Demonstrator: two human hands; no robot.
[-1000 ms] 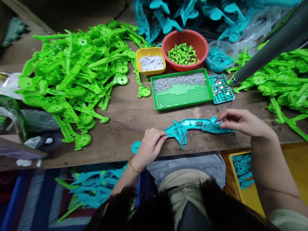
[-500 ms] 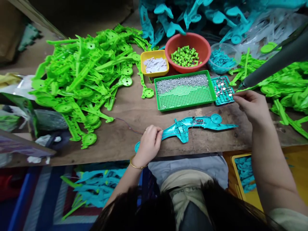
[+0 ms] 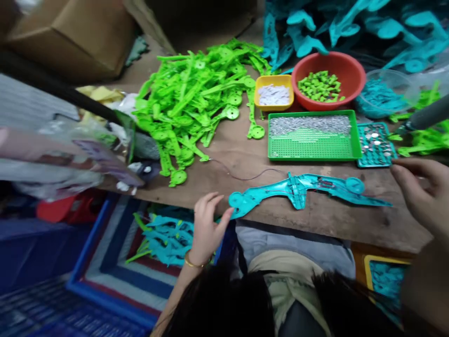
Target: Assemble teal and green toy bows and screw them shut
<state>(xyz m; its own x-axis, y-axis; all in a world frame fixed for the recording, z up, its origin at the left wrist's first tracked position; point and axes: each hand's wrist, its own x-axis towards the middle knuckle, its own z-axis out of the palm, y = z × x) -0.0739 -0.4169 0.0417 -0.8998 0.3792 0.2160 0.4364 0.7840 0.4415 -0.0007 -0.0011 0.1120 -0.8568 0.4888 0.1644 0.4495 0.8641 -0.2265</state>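
Observation:
A turquoise plastic shell half (image 3: 270,191), long and toy-gun-like, lies on the wooden bench with its inner side up. Small metal parts and thin wires show inside it. One thin dark wire (image 3: 242,179) curves from it leftward to the green pile. At the shell's left end is my left hand (image 3: 210,227), fingers apart, the thumb close to the round tip; contact is unclear. My right hand (image 3: 426,189) is beside the small teal tray (image 3: 373,161) of round metal discs, thumb and forefinger pinched. What they hold is too small to make out.
Green plastic shells (image 3: 196,98) are heaped at left. Behind the shell stand a green tray of screws (image 3: 312,152), a yellow dish (image 3: 257,100), a red bowl (image 3: 354,75) and a clear tub (image 3: 407,93). A dark tool (image 3: 430,114) hangs at right. A blue-rimmed crate (image 3: 84,252) sits below.
My left hand has let go of the shell and moved off its left end, its fingers spreading. The view has turned left. My right hand stays pinched by the disc tray.

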